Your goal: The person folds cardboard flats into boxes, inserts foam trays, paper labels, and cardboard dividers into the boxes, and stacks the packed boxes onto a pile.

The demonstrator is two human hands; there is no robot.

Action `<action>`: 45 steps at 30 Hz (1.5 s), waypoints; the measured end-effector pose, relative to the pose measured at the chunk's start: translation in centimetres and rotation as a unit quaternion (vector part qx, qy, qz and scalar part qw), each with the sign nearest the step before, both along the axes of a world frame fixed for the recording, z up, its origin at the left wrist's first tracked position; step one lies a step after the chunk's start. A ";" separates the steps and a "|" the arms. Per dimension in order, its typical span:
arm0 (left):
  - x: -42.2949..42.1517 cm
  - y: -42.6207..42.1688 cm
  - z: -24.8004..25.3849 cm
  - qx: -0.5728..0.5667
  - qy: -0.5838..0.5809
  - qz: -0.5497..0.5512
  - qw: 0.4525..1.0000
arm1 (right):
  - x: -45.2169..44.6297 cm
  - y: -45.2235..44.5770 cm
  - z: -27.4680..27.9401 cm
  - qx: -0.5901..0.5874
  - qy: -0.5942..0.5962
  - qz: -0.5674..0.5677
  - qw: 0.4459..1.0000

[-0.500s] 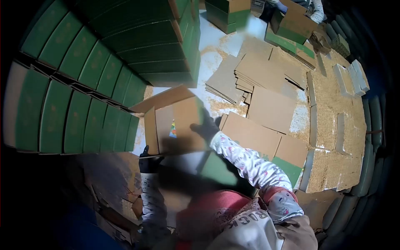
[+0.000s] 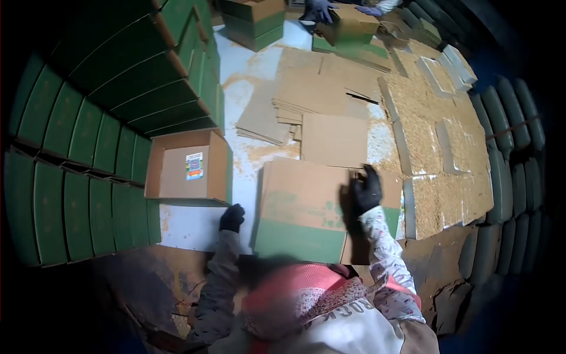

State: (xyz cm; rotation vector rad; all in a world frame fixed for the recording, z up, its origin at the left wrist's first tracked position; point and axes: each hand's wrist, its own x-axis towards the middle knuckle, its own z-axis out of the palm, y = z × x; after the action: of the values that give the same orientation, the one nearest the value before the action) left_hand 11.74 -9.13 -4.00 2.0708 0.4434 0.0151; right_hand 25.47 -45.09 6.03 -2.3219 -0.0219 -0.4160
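Observation:
My left hand (image 2: 232,218), in a dark glove, is curled with nothing visible in it. It is just right of the near corner of an open cardboard box (image 2: 184,164), which is green outside and has a colourful printed label (image 2: 194,166) inside. My right hand (image 2: 367,190), also in a dark glove, is over the right part of a stack of flattened brown-and-green cartons (image 2: 300,203). Its fingers point away from me and look apart. Whether it touches the top carton I cannot tell.
Green boxes (image 2: 76,194) are stacked high on the left. Flat cardboard sheets (image 2: 334,138) lie on the white table (image 2: 186,227). Filled trays (image 2: 427,141) and dark rolled bundles (image 2: 501,159) line the right. Across the table, a person's gloved hands (image 2: 321,10) handle a box (image 2: 351,26).
The open box has been let go and now stands against the green stack at left. My right hand has moved from it to the flattened cartons. The view has shifted right.

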 end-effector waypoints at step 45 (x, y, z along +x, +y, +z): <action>7.8 -18.1 22.0 0.458 -0.302 -0.421 0.722 | -1.1 1.5 19.1 -0.319 -0.035 0.343 0.883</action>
State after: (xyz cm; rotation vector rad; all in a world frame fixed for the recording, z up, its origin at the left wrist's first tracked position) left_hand 19.57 -27.20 17.99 2.8357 -1.1717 0.4316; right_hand 24.35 -43.61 25.10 -2.7056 -1.1381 -0.1248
